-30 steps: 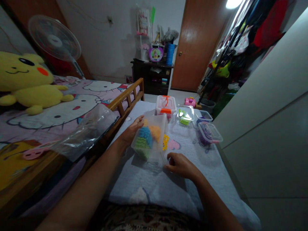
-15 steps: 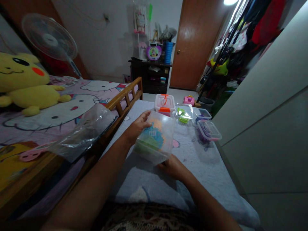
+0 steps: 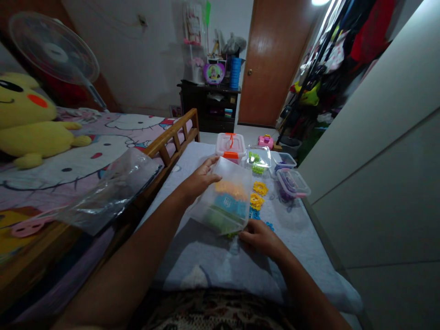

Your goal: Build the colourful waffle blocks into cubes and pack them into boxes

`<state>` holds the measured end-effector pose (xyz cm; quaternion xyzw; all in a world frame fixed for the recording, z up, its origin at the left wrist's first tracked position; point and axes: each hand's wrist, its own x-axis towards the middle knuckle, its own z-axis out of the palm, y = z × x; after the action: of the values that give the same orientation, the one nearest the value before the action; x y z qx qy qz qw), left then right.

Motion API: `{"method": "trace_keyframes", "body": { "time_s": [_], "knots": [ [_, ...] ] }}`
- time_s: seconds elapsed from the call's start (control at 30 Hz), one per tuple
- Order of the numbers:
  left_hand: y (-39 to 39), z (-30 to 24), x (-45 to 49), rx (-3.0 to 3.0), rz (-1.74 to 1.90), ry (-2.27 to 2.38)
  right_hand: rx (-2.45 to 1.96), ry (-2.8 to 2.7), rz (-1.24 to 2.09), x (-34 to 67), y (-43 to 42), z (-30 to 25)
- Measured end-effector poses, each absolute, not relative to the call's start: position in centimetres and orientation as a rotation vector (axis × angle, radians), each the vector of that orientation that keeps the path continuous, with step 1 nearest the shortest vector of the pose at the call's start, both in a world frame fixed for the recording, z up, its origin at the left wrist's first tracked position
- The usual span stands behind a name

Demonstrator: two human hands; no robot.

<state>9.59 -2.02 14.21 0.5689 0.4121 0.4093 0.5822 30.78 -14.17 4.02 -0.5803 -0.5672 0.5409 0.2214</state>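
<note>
A frosted clear plastic box (image 3: 233, 172) is tilted over the pale cloth, with orange, blue and green pieces showing through its wall. My left hand (image 3: 202, 179) grips its upper left side, thumb on the near face. At the lower right corner, my right hand (image 3: 259, 237) has its fingers closed on the box's edge; some fingertips are hidden. Yellow-orange gear-shaped pieces (image 3: 260, 188) lie on the cloth just right of the box. Close by are blue gear pieces (image 3: 254, 213), and a bit of green piece (image 3: 231, 235) shows under the box's lower edge.
Beyond the box stand a lidded container with orange clips (image 3: 230, 145), a clear container of green pieces (image 3: 259, 158) and a container with purple contents (image 3: 293, 183). A wooden rail (image 3: 172, 146) and a clear plastic bag (image 3: 113, 190) are on the left. A white cabinet (image 3: 374, 174) borders the right.
The box has tipped more to the right. Yellow-orange and blue gear pieces now lie on the cloth beside it, where none showed before. The camera view has shifted slightly right.
</note>
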Motion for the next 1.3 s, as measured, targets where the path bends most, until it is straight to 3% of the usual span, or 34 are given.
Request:
{"method": "trace_keyframes", "body": {
  "time_s": [0.23,0.4,0.67,0.87,1.17,1.3],
  "knots": [
    [-0.3,12.4,3.3,1.337,0.95,1.251,-1.688,-1.706,1.011,32.9,-14.1,4.4],
    [-1.4,10.9,0.6,1.333,1.088,1.195,-1.617,-1.647,0.809,32.5,-13.1,5.5],
    [-6.0,9.5,2.1,1.233,1.377,0.897,-1.238,-1.199,1.255,28.3,-10.4,9.3],
    [-7.2,10.9,6.0,1.596,1.252,0.759,-1.119,-0.889,1.47,29.1,-10.1,9.7],
    [-10.2,7.4,7.4,2.399,1.499,1.137,-0.804,-0.596,1.594,30.5,-10.5,6.2],
    [-10.7,3.9,7.1,2.739,1.358,1.172,-0.729,-0.526,1.638,29.3,-10.2,4.6]
  ]
}}
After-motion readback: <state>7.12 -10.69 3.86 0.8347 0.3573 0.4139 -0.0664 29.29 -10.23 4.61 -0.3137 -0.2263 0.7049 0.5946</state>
